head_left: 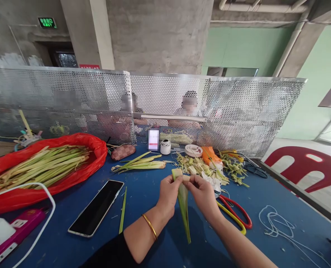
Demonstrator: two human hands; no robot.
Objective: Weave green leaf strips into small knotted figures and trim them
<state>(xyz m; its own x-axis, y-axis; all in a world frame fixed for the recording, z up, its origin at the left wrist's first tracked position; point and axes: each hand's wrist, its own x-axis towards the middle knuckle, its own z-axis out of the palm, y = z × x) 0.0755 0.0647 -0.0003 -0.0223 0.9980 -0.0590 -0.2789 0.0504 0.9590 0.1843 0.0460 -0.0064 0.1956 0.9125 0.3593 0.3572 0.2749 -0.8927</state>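
Note:
My left hand [167, 192], with a gold bangle [150, 226] at the wrist, pinches a long green plant leaf [184, 210] near its broad pale end. The leaf hangs down between my hands and narrows to a tip over the blue table. My right hand [203, 191] is closed beside it, thumb and fingers pinching a small pale strip at the top of the same leaf. Whether that strip is still joined to the leaf is hidden by my fingertips. Right of my right hand lie scissors [235, 212] with red and yellow handles.
On the blue table [106, 249] lie a phone [96, 208], a single leaf strip [123, 210], a leaf bundle [143, 162], trimmings [191, 163] and white string [277, 223]. A red bag [96, 143] of leaves sits left. A perforated metal screen [165, 93] stands behind, with people beyond.

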